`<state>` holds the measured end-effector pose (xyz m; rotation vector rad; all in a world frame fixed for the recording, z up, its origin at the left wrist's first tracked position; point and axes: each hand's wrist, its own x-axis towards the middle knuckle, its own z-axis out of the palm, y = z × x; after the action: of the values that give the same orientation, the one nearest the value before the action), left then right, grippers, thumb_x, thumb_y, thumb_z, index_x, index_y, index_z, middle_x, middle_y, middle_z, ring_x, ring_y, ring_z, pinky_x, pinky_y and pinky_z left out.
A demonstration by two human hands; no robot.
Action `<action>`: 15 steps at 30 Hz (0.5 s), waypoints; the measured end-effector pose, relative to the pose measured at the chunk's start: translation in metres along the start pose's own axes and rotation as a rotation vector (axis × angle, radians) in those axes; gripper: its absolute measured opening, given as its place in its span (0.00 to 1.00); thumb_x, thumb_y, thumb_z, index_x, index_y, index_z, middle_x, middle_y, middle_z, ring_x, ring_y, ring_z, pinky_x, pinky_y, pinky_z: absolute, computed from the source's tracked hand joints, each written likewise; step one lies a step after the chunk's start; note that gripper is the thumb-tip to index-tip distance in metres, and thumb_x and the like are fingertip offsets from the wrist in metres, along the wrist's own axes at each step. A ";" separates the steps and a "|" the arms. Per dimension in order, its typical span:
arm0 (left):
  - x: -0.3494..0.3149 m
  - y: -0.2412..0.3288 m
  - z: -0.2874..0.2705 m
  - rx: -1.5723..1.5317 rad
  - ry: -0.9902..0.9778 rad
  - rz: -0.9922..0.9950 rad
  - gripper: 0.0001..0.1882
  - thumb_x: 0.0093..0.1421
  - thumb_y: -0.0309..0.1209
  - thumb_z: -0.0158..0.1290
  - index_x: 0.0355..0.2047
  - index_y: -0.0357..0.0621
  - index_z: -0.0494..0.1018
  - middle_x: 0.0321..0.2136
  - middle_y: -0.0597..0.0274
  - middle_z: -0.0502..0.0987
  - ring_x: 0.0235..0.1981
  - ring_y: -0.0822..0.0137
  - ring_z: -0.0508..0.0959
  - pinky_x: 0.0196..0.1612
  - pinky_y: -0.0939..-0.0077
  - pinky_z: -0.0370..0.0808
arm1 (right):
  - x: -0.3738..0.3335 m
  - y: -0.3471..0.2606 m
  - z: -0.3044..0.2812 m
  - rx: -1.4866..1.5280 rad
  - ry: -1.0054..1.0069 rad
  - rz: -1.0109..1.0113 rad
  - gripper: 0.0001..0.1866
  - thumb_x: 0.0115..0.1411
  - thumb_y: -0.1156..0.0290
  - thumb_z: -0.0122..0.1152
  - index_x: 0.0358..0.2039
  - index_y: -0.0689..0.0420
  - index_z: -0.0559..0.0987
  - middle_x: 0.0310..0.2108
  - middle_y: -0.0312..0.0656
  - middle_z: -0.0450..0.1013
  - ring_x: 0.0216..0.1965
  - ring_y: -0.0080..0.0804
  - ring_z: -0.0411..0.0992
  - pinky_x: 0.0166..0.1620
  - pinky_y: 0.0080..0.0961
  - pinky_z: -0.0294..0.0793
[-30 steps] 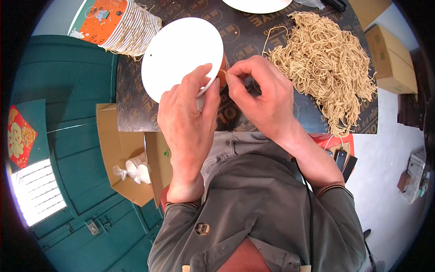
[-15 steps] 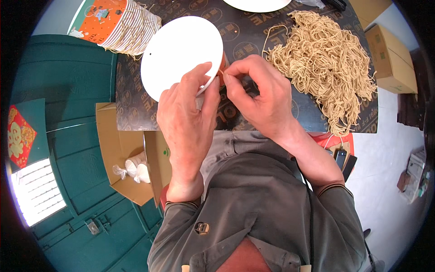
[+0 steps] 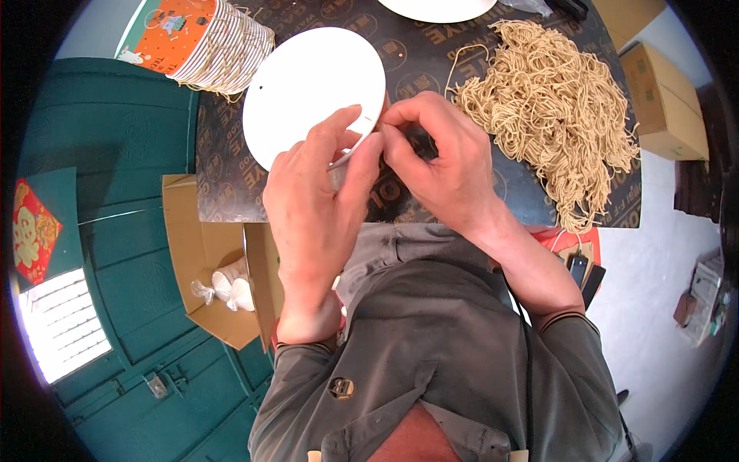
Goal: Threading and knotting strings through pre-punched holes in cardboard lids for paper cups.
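Observation:
A round white card [image 3: 308, 85] with a small dark hole near its left edge is held tilted above the table. My left hand [image 3: 308, 181] grips its lower right edge, with the thumb on the near side and fingers over the white face. Close beside that thumb, the thumb and index finger of my right hand [image 3: 446, 158] are pinched together at the card's right edge. Whatever sits between those fingertips is hidden or too small to make out. To the right lies a big tangled heap of tan cords [image 3: 550, 108].
At the back left stands a stack of orange printed cards [image 3: 223, 50] with cords along it. Another white round card [image 3: 439, 6] lies at the far edge of the dark table [image 3: 231, 173]. An open cardboard box [image 3: 204, 269] stands below left, and a closed carton [image 3: 666, 100] at right.
The white card has shifted slightly right and turned a little. My left thumb has moved right, up against the right fingertips, and the orange sliver at the card's edge shows less.

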<state>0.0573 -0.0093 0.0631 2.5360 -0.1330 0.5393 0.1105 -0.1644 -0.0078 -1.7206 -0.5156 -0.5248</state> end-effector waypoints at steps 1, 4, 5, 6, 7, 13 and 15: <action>0.002 -0.002 -0.004 -0.018 -0.040 -0.027 0.16 0.71 0.30 0.66 0.57 0.46 0.83 0.37 0.56 0.89 0.37 0.56 0.87 0.44 0.60 0.80 | 0.000 0.000 0.000 0.002 -0.001 -0.003 0.07 0.63 0.77 0.72 0.41 0.58 0.81 0.35 0.43 0.81 0.36 0.46 0.83 0.38 0.40 0.80; 0.013 -0.001 -0.016 -0.113 -0.140 -0.109 0.15 0.73 0.32 0.64 0.58 0.43 0.83 0.36 0.53 0.89 0.36 0.54 0.89 0.43 0.60 0.82 | -0.002 0.002 -0.001 0.012 -0.013 -0.009 0.07 0.63 0.77 0.72 0.41 0.58 0.82 0.35 0.43 0.81 0.35 0.46 0.83 0.38 0.38 0.81; 0.018 0.000 -0.019 -0.188 -0.205 -0.162 0.15 0.74 0.32 0.63 0.57 0.41 0.83 0.35 0.51 0.89 0.36 0.54 0.89 0.42 0.61 0.83 | -0.002 0.001 -0.003 0.029 -0.022 0.034 0.07 0.63 0.77 0.72 0.41 0.58 0.82 0.35 0.44 0.81 0.35 0.46 0.83 0.38 0.38 0.81; 0.024 0.001 -0.024 -0.186 -0.200 -0.162 0.15 0.74 0.32 0.63 0.57 0.41 0.83 0.35 0.51 0.89 0.36 0.54 0.89 0.42 0.61 0.83 | -0.002 -0.001 -0.003 0.050 -0.031 0.076 0.07 0.63 0.77 0.72 0.41 0.59 0.82 0.35 0.44 0.81 0.35 0.47 0.83 0.38 0.37 0.81; 0.030 0.002 -0.029 -0.231 -0.274 -0.192 0.14 0.73 0.31 0.63 0.56 0.40 0.83 0.34 0.51 0.89 0.36 0.57 0.90 0.42 0.64 0.84 | -0.002 -0.001 -0.002 0.053 -0.033 0.071 0.07 0.63 0.77 0.72 0.41 0.59 0.82 0.35 0.44 0.81 0.35 0.47 0.83 0.38 0.37 0.81; 0.048 -0.018 -0.025 -0.316 -0.416 -0.135 0.10 0.71 0.28 0.63 0.48 0.35 0.85 0.34 0.52 0.89 0.37 0.65 0.91 0.43 0.70 0.84 | -0.001 -0.003 -0.002 0.029 -0.009 0.014 0.07 0.63 0.78 0.73 0.41 0.60 0.83 0.36 0.45 0.82 0.34 0.44 0.84 0.37 0.36 0.82; 0.049 -0.019 -0.026 -0.319 -0.438 -0.152 0.09 0.71 0.28 0.64 0.46 0.34 0.85 0.33 0.52 0.89 0.37 0.65 0.90 0.43 0.71 0.84 | -0.001 -0.004 -0.003 0.042 -0.040 0.066 0.08 0.64 0.79 0.73 0.43 0.60 0.84 0.37 0.44 0.83 0.35 0.39 0.85 0.39 0.34 0.83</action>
<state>0.0969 0.0210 0.0937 2.2861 -0.1674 -0.0982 0.1071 -0.1664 -0.0052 -1.7050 -0.4935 -0.4306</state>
